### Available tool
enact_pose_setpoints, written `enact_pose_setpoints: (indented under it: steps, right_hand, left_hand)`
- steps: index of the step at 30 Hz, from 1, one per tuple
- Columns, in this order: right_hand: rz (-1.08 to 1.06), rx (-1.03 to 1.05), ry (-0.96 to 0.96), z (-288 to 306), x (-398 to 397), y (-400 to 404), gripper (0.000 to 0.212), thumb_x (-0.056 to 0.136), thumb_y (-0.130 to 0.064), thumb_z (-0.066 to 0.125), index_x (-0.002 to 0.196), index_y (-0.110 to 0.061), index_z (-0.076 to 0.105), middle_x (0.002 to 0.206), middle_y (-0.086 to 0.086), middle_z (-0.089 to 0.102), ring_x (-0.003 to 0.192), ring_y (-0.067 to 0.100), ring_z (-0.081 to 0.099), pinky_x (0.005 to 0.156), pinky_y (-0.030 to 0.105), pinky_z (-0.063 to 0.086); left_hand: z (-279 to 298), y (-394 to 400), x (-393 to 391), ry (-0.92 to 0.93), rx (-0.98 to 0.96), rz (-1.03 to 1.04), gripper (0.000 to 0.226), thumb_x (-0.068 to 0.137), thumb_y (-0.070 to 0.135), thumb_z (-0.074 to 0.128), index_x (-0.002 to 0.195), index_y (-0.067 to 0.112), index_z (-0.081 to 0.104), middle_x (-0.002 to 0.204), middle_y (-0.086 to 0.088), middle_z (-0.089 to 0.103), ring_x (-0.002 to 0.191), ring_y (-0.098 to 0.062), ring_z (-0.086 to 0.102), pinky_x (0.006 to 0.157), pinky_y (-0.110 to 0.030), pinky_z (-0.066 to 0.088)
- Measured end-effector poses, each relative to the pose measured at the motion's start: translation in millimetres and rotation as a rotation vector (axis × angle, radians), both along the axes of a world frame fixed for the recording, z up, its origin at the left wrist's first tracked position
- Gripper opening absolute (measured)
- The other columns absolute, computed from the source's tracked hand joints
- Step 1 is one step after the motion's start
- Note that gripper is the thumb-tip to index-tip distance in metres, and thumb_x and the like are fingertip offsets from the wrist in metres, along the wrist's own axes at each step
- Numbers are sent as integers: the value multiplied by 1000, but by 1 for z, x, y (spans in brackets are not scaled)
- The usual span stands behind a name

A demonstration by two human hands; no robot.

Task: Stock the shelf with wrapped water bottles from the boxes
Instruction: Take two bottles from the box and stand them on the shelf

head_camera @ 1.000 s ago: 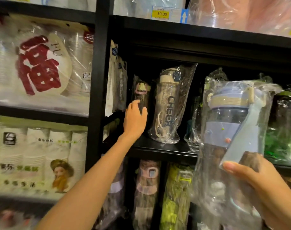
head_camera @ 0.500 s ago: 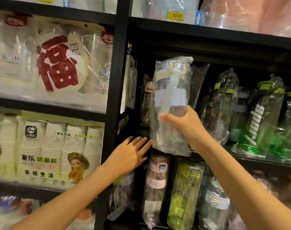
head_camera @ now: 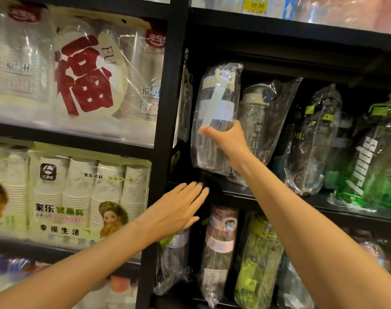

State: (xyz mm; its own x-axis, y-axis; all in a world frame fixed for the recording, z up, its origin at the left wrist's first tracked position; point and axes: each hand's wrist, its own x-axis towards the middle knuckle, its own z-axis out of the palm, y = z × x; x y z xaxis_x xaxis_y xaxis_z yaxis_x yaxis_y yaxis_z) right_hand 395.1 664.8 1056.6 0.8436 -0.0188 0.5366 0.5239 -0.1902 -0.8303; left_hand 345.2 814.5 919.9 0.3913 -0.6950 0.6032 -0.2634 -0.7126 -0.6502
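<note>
Right hand (head_camera: pixel 229 142) gripped wrapped water bottle (head_camera: pixel 214 121) mid-body, fingers curled round it, upright at left end of shelf (head_camera: pixel 234 192), beside another wrapped bottle (head_camera: pixel 260 121). Left hand (head_camera: pixel 176 210) flat, fingers straight, together, at shelf edge.

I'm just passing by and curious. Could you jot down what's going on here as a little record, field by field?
Place: shop shelving with black frames
Activity: putting a wrapped water bottle on the middle shelf
Right hand: grips that bottle around its middle
Left hand: open, fingers straight, at the shelf's front edge
Beside it: a wrapped cream-lidded bottle; green bottles further right
Left bay: packs of paper cups
Price tag: 30.00
</note>
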Motion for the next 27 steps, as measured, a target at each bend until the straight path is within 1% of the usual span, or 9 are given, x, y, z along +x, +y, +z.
enact_pose_setpoints:
  steps: [4,10,13,15,16,18,19,22,27]
  right_hand:
    - [-73,-33,32,-17,26,11,94,63,-37,85,135,-12,30,131,6,48,118,24,50,96,39,46]
    - [-211,-40,85,-39,50,18,99,68,-44,81,138,-2,25,141,13,39,129,28,39,103,39,39]
    - [-247,-47,79,-41,58,21,95,66,-47,81,132,1,32,133,14,46,123,28,46,100,40,43]
    - [-267,-55,74,-43,63,22,94,62,-50,82,128,2,39,121,13,55,112,26,54,93,38,49]
    - [-266,-62,67,-43,64,22,89,61,-52,83,121,2,45,109,12,59,102,23,59,86,36,52]
    - [-272,-96,67,-42,67,22,65,62,-52,82,97,-1,59,83,8,61,77,18,61,69,35,52]
    - [-268,-96,75,-43,70,22,62,63,-51,81,94,-2,62,79,7,62,74,17,61,69,37,53]
    - [-253,-90,93,-45,76,22,57,62,-49,82,91,-4,62,90,11,70,83,22,67,79,39,56]
    - [-236,-81,138,-46,73,21,61,67,-49,79,94,1,59,92,9,66,89,24,64,85,39,54]
  left_hand:
    - [0,4,1,-5,31,-31,70,83,42,64,135,0,45,130,-19,55,118,-31,54,95,-39,48]
    - [-1,8,5,-22,52,-61,69,86,41,60,137,-1,41,134,-21,51,121,-32,52,97,-40,47]
    - [-3,8,7,-24,55,-56,69,88,41,57,138,-1,37,135,-21,50,123,-32,51,98,-41,47]
    - [-4,8,7,-19,52,-53,68,89,41,56,139,-1,36,136,-21,49,123,-32,50,98,-42,47]
    - [-5,7,7,-21,52,-53,68,89,41,56,139,-1,36,135,-21,50,123,-32,51,98,-42,47]
    - [-4,7,6,-26,54,-51,69,88,42,58,138,-1,38,134,-20,51,122,-32,51,98,-42,47]
    - [-5,7,6,-25,54,-47,70,87,42,58,138,-1,39,134,-20,51,122,-32,52,98,-41,47]
    - [-6,6,7,-28,51,-35,72,86,44,60,138,-1,39,134,-20,52,122,-32,52,98,-41,47]
    - [-6,5,4,-10,26,-39,75,83,45,63,138,-1,39,133,-21,52,122,-33,52,98,-42,47]
